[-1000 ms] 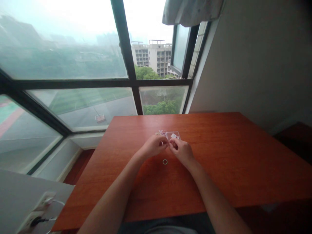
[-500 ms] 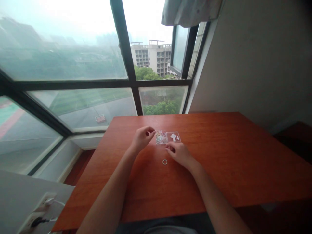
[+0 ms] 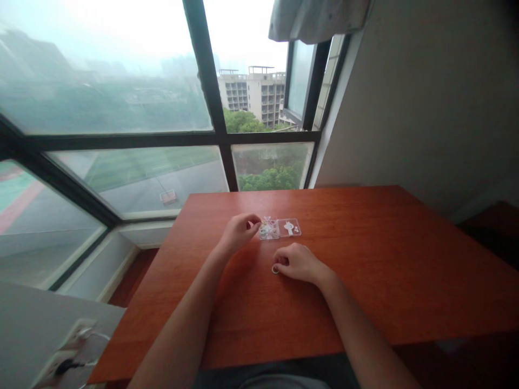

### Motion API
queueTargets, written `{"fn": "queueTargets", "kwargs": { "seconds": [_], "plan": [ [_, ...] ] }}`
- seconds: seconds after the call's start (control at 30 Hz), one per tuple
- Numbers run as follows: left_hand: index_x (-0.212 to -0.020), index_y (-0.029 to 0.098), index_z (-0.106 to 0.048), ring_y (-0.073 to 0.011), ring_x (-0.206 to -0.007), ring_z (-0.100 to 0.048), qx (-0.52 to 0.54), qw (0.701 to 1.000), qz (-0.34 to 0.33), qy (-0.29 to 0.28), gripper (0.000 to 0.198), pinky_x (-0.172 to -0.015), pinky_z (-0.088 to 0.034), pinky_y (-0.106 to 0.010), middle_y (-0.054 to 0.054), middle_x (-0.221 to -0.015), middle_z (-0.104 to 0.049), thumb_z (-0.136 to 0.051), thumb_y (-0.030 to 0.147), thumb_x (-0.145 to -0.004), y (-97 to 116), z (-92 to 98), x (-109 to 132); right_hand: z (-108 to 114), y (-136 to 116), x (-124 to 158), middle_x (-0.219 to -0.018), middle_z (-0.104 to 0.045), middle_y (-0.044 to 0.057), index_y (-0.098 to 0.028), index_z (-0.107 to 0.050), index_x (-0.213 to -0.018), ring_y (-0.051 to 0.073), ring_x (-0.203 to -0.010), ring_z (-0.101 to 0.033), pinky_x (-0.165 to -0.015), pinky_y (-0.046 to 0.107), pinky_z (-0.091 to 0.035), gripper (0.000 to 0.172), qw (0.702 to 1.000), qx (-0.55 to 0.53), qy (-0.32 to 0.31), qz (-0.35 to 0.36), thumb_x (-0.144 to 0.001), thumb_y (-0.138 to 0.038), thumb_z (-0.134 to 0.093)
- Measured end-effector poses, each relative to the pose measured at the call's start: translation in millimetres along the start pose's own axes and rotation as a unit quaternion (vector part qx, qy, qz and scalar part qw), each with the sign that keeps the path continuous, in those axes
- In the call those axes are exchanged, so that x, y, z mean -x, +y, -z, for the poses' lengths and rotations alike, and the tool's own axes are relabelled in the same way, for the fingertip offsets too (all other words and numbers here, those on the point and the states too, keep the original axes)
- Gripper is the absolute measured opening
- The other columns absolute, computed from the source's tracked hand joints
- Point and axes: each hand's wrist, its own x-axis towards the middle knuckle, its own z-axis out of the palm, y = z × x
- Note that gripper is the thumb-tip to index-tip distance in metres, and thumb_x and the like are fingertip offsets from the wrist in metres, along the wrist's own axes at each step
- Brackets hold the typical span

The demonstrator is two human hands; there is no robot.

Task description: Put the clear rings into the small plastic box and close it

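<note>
A small clear plastic box (image 3: 269,231) lies opened out flat on the table, with several little coloured rings in its left half. Its see-through lid (image 3: 288,227), on the right, bears a white printed figure. My left hand (image 3: 242,232) has thumb and fingertips pinched at the box's left edge. Nearer to me, my right hand (image 3: 298,262) is curled with its fingertips down on a small pale ring (image 3: 275,271). The fingers partly cover that ring, which lies on the tabletop.
The reddish-brown wooden table (image 3: 365,292) reaches to a dark-framed window (image 3: 222,139). A plain wall (image 3: 405,119) stands on the right. Low on the left, plugs and cables sit in a wall socket (image 3: 65,363).
My right hand has moved down and toward me from beside the box onto the pale ring. My left hand has shifted slightly right at the box's edge.
</note>
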Motion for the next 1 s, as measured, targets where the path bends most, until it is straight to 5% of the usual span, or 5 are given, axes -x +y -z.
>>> {"fn": "queueTargets", "kwargs": {
  "seconds": [0.23,0.5,0.83,1.0],
  "plan": [
    [-0.083,0.014,-0.069,-0.0102,-0.059,-0.056,0.037,0.999,0.009,0.000,0.015,-0.055,-0.043,-0.019,-0.003,-0.072,-0.068,-0.058,0.023,-0.080,6.4,1.3,-0.1,-2.4,0.0,-4.3,-0.072,-0.068,-0.002,-0.023,-0.068,-0.082,0.010,-0.063,-0.057,-0.056,0.021,-0.031,0.009,0.999,-0.010,0.035,-0.016,-0.080,-0.029,-0.061],
    [-0.085,0.012,-0.069,-0.0087,-0.057,-0.052,0.119,0.992,0.020,-0.043,0.019,-0.053,-0.040,-0.018,-0.003,-0.070,-0.066,-0.059,0.028,-0.082,26.4,-2.8,0.7,-2.9,12.4,-11.6,-0.065,-0.063,0.000,-0.021,-0.065,-0.086,0.014,-0.061,-0.057,-0.058,0.022,-0.034,0.019,0.958,-0.023,0.265,-0.110,-0.086,-0.035,-0.052],
    [-0.077,0.013,-0.068,-0.0085,-0.057,-0.050,0.133,0.985,-0.014,-0.113,0.014,-0.054,-0.038,-0.018,-0.001,-0.066,-0.062,-0.060,0.023,-0.079,44.2,-22.4,4.3,-3.5,10.1,-10.5,-0.065,-0.062,0.000,-0.021,-0.065,-0.085,0.013,-0.061,-0.057,-0.059,0.021,-0.035,0.016,0.959,-0.022,0.274,-0.065,-0.084,-0.032,-0.053],
    [-0.075,0.012,-0.067,-0.0082,-0.057,-0.049,0.111,0.989,-0.029,-0.094,0.012,-0.054,-0.037,-0.017,-0.001,-0.065,-0.061,-0.058,0.020,-0.078,39.2,-26.2,4.1,-5.4,12.6,-11.1,-0.064,-0.062,-0.001,-0.021,-0.065,-0.084,0.013,-0.059,-0.056,-0.059,0.022,-0.036,0.014,0.952,-0.021,0.299,-0.053,-0.083,-0.030,-0.055]
  ]
}}
